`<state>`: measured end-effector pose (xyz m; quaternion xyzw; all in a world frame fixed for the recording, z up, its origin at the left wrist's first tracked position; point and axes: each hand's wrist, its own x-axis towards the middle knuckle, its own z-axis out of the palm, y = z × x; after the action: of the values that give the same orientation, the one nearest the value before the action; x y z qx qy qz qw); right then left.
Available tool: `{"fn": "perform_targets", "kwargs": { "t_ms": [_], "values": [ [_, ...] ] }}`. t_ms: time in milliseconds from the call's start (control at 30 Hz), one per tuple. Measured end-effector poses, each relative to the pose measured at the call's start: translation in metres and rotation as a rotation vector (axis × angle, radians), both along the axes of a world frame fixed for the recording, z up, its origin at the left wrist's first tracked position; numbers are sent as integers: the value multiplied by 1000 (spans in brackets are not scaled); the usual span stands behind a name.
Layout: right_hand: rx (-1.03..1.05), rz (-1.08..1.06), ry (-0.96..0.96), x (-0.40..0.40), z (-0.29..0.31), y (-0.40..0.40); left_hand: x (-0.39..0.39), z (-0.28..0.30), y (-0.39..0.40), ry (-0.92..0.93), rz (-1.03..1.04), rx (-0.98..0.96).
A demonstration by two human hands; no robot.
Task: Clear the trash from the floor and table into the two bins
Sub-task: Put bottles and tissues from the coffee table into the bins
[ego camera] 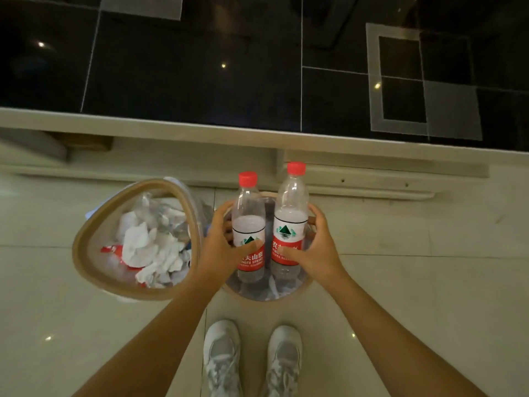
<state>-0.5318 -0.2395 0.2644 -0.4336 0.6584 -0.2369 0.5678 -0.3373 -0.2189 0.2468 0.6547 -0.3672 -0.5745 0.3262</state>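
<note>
Two clear plastic bottles with red caps and red-white labels stand upright over the right bin [297, 290]. My left hand [220, 247] grips the left bottle [248, 224] round its label. My right hand [317, 247] grips the right bottle [292, 216] the same way. The right bin, lined with clear plastic, sits on the floor under both bottles and is mostly hidden by them and my hands. To its left stands the left bin [83, 239], with a tan rim, holding crumpled white paper [148, 247] and a red wrapper.
A black glossy table [200, 67] with a pale edge spans the top of the view, just beyond the bins. My two white shoes [252, 359] stand on the pale tiled floor right behind the right bin.
</note>
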Motion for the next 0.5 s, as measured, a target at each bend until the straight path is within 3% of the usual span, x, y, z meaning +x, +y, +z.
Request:
{"fn": "perform_targets", "kwargs": {
  "t_ms": [267, 500],
  "values": [
    [-98, -42, 102, 16, -79, 13, -19, -54, -3, -106, 26, -69],
    [-5, -151, -9, 1, -45, 10, -12, -36, 8, -109, 68, 10]
  ]
}}
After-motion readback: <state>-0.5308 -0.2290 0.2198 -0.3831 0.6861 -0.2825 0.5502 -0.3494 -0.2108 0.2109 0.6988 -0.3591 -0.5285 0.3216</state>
